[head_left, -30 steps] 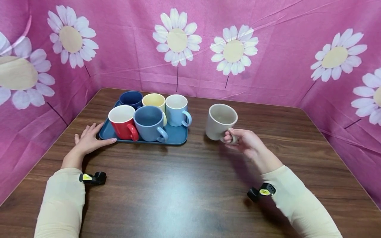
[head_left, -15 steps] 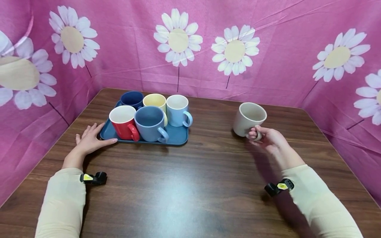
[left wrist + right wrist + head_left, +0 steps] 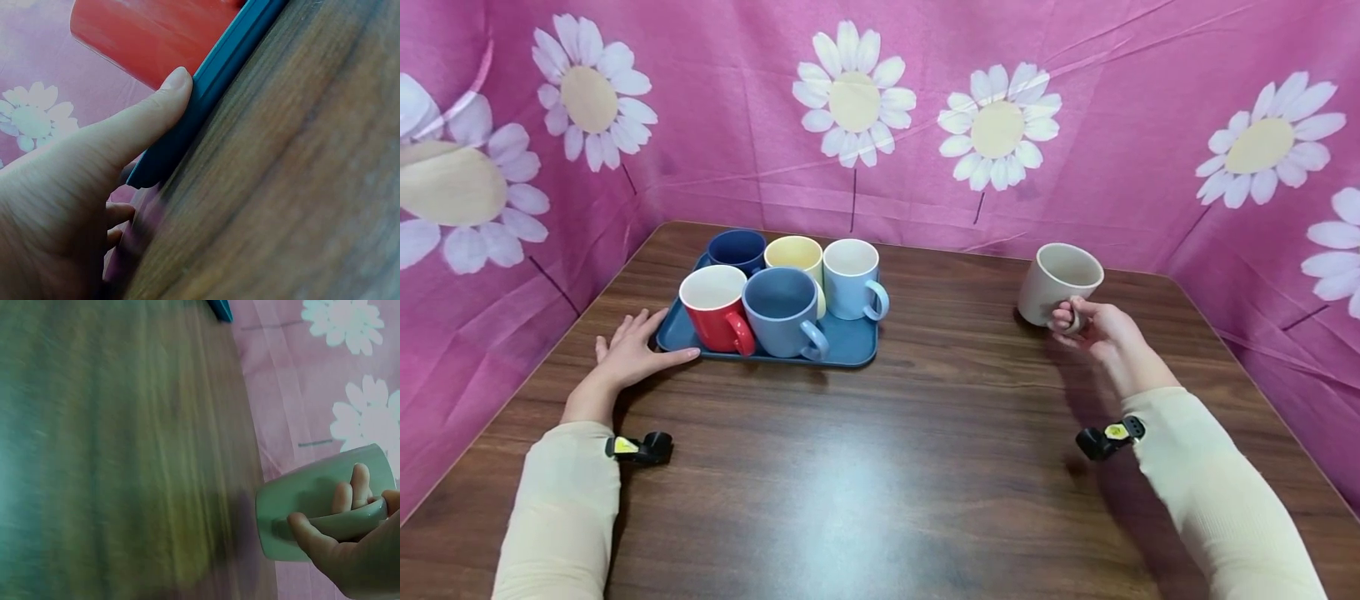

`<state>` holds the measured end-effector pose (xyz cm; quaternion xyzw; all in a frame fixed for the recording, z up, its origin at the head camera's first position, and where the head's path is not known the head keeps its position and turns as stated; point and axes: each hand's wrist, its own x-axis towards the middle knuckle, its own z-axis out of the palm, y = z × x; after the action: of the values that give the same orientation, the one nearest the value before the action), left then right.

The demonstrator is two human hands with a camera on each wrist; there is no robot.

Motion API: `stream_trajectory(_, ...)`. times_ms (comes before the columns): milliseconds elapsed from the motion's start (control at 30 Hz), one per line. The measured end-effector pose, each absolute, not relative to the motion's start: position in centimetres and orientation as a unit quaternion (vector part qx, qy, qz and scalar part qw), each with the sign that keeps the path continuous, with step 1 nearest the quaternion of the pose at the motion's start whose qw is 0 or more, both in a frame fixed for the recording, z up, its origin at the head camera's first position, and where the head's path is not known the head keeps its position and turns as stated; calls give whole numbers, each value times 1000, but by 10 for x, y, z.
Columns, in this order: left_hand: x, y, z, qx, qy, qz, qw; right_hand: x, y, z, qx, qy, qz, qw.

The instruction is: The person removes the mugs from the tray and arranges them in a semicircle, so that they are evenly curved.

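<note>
My right hand grips the handle of a beige mug toward the table's back right. In the right wrist view, the thumb and fingers close round the mug's handle. At the left, my left hand lies spread at the corner of a blue tray; its thumb touches the rim beside the red mug. Also standing upright on the tray are a grey-blue mug, a light blue mug, a yellow mug and a dark blue mug, partly hidden by those in front.
The brown wooden table spreads out in front of the tray and between the arms. A pink cloth with white daisies hangs behind and along both sides. Each sleeve carries a small black wrist camera.
My right hand has carried the beige mug rightward, away from the tray, and then a little farther back. The left hand and the tray keep their places.
</note>
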<state>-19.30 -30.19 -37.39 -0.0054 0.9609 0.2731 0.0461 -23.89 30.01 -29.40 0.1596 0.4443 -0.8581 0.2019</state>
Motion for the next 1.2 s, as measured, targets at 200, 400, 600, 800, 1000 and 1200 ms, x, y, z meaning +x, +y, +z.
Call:
stream_trajectory(200, -193, -302, -373, -8, 961, 273, 48, -262, 306, -289, 169, 457, -850, 201)
stream_trajectory(400, -192, -301, -372, -11, 960, 275, 42, -285, 308, -285, 173, 473, -843, 187)
stream_trajectory(600, -192, -301, -372, -14, 962, 270, 46, -302, 310, -287, 166, 493, -835, 182)
stream_trajectory(800, -195, -301, -370, -12, 962, 266, 54, -311, 312, -292, 177, 499, -829, 180)
stream_trajectory(1000, -196, -303, -372, -12, 963, 267, 45, -319, 311, -295, 190, 498, -827, 179)
stream_trajectory(1200, -195, -303, -375, -12, 963, 266, 42, -325, 313, -301, 195, 503, -822, 183)
